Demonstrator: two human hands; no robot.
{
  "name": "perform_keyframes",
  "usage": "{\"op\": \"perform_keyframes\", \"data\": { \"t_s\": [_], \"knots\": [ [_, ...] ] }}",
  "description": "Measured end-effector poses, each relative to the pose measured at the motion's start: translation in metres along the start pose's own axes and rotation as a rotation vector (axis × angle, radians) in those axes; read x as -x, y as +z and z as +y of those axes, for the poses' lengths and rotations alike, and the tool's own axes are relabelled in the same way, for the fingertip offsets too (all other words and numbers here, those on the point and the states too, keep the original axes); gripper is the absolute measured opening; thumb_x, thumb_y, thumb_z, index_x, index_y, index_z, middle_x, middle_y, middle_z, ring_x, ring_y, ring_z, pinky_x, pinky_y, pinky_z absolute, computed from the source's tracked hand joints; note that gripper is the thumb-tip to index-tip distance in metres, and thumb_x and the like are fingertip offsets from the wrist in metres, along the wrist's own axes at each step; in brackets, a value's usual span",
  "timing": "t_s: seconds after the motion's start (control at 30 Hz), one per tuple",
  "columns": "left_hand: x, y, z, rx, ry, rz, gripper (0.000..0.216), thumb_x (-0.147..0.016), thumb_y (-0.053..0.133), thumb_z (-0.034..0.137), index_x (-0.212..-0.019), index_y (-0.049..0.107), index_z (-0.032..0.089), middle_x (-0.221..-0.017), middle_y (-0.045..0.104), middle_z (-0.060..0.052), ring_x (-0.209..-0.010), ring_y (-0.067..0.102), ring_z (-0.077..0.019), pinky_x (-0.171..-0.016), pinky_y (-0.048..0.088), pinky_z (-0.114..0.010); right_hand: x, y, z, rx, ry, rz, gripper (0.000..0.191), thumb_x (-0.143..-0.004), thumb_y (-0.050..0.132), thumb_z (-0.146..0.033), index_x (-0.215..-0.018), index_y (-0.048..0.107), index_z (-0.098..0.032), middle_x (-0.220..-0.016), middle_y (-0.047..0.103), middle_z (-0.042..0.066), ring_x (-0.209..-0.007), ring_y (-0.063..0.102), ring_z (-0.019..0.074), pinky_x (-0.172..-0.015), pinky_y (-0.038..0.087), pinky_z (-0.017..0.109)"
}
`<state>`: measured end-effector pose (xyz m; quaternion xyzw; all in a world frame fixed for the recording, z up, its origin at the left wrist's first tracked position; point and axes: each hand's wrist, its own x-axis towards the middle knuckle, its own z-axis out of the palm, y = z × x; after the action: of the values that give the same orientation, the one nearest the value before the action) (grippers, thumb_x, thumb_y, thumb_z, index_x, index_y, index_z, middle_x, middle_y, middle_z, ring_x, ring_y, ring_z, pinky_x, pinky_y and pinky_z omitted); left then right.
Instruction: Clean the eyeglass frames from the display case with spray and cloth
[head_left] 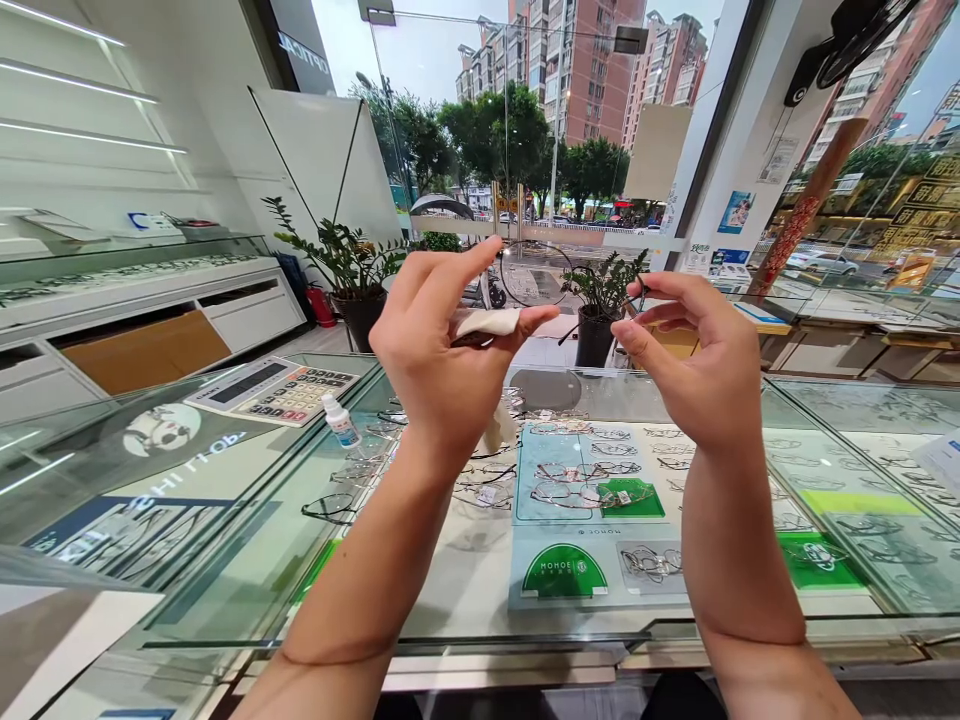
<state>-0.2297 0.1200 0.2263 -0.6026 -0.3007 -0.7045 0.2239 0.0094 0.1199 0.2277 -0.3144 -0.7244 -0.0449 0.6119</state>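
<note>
Raised over the glass counter, my left hand [450, 340] has a pale cloth [487, 322] tucked under its curled fingers. Its index finger and thumb are stretched apart at the near side of a round lens. That lens belongs to thin dark-rimmed eyeglasses [531, 303], held up against the bright doorway. My right hand [694, 345] pinches the eyeglasses at their right side between thumb and fingers. Whether the left fingertips touch the rim, I cannot tell. Parts of the thin frame blend into the plant and street behind.
Under the glass countertop [450, 615] lie several eyeglasses [585, 470] on trays and cards. A small white bottle [341, 422] and a calculator [274, 390] stand to the left. Beyond the counter are potted plants [364, 315] and a glass door.
</note>
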Motion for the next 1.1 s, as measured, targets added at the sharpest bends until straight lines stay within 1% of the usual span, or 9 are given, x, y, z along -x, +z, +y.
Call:
{"op": "perform_keyframes", "data": {
  "t_s": [0.17, 0.3, 0.47, 0.53, 0.63, 0.8, 0.93, 1.03, 1.1],
  "knots": [
    [-0.002, 0.001, -0.012, 0.050, -0.055, -0.078, 0.049, -0.091, 0.081, 0.073, -0.126, 0.079, 0.038, -0.113, 0.080, -0.008, -0.105, 0.076, -0.0305, -0.070, 0.061, -0.046, 0.001, 0.006, -0.001, 0.017, -0.035, 0.072, 0.042, -0.097, 0.080, -0.051, -0.132, 0.070, -0.031, -0.123, 0.078, 0.007, -0.099, 0.076, 0.0265, -0.088, 0.068, 0.048],
    [-0.003, 0.003, -0.020, 0.089, -0.109, -0.146, 0.056, -0.088, 0.082, 0.075, -0.128, 0.077, 0.036, -0.120, 0.081, -0.007, -0.111, 0.078, -0.0303, -0.073, 0.062, -0.044, 0.003, 0.011, -0.008, 0.071, -0.063, 0.132, 0.040, -0.098, 0.079, -0.051, -0.132, 0.068, -0.034, -0.127, 0.075, 0.009, -0.105, 0.074, 0.0317, -0.094, 0.067, 0.056],
    [-0.003, 0.004, -0.021, 0.136, -0.125, -0.190, 0.059, -0.090, 0.079, 0.076, -0.132, 0.075, 0.034, -0.125, 0.081, -0.007, -0.120, 0.077, -0.0322, -0.074, 0.065, -0.043, 0.004, 0.013, -0.011, 0.102, -0.102, 0.148, 0.041, -0.102, 0.072, -0.055, -0.139, 0.065, -0.037, -0.131, 0.071, 0.008, -0.121, 0.071, 0.0376, -0.098, 0.066, 0.059],
    [-0.002, 0.003, -0.020, 0.153, -0.132, -0.201, 0.061, -0.090, 0.078, 0.078, -0.133, 0.075, 0.034, -0.128, 0.080, -0.007, -0.123, 0.076, -0.0330, -0.075, 0.066, -0.043, 0.004, 0.014, -0.010, 0.112, -0.131, 0.161, 0.041, -0.104, 0.069, -0.056, -0.140, 0.065, -0.039, -0.130, 0.070, 0.006, -0.125, 0.070, 0.0376, -0.098, 0.066, 0.059],
    [-0.002, 0.003, -0.020, 0.175, -0.157, -0.199, 0.060, -0.089, 0.080, 0.076, -0.133, 0.075, 0.035, -0.129, 0.080, -0.006, -0.124, 0.075, -0.0335, -0.076, 0.067, -0.042, 0.004, 0.014, -0.011, 0.125, -0.157, 0.190, 0.038, -0.104, 0.069, -0.055, -0.139, 0.066, -0.040, -0.128, 0.071, 0.005, -0.121, 0.072, 0.0358, -0.096, 0.067, 0.057],
    [-0.002, 0.006, -0.024, 0.202, -0.170, -0.200, 0.060, -0.086, 0.086, 0.071, -0.133, 0.076, 0.035, -0.130, 0.079, -0.006, -0.127, 0.074, -0.0351, -0.079, 0.068, -0.041, 0.003, 0.015, -0.016, 0.144, -0.158, 0.203, 0.036, -0.105, 0.069, -0.054, -0.137, 0.066, -0.039, -0.129, 0.072, 0.006, -0.122, 0.071, 0.0363, -0.096, 0.068, 0.057],
    [0.000, 0.008, -0.027, 0.227, -0.171, -0.207, 0.061, -0.088, 0.084, 0.072, -0.135, 0.075, 0.034, -0.131, 0.079, -0.008, -0.129, 0.074, -0.0341, -0.081, 0.068, -0.039, 0.005, 0.014, -0.021, 0.135, -0.131, 0.196, 0.036, -0.104, 0.069, -0.055, -0.135, 0.067, -0.037, -0.130, 0.071, 0.008, -0.124, 0.070, 0.0379, -0.099, 0.067, 0.060],
    [0.002, 0.009, -0.029, 0.236, -0.172, -0.216, 0.062, -0.090, 0.081, 0.074, -0.135, 0.075, 0.032, -0.128, 0.079, -0.009, -0.125, 0.075, -0.0324, -0.082, 0.068, -0.038, 0.006, 0.014, -0.022, 0.098, -0.076, 0.173, 0.040, -0.102, 0.072, -0.057, -0.135, 0.067, -0.036, -0.130, 0.070, 0.009, -0.129, 0.067, 0.0395, -0.102, 0.066, 0.060],
    [0.002, 0.008, -0.030, 0.235, -0.174, -0.229, 0.061, -0.090, 0.081, 0.074, -0.133, 0.075, 0.032, -0.125, 0.079, -0.009, -0.121, 0.076, -0.0311, -0.082, 0.068, -0.039, 0.006, 0.014, -0.019, 0.057, -0.047, 0.170, 0.041, -0.100, 0.075, -0.057, -0.134, 0.068, -0.035, -0.129, 0.070, 0.009, -0.128, 0.067, 0.0387, -0.103, 0.064, 0.060]
  ]
}}
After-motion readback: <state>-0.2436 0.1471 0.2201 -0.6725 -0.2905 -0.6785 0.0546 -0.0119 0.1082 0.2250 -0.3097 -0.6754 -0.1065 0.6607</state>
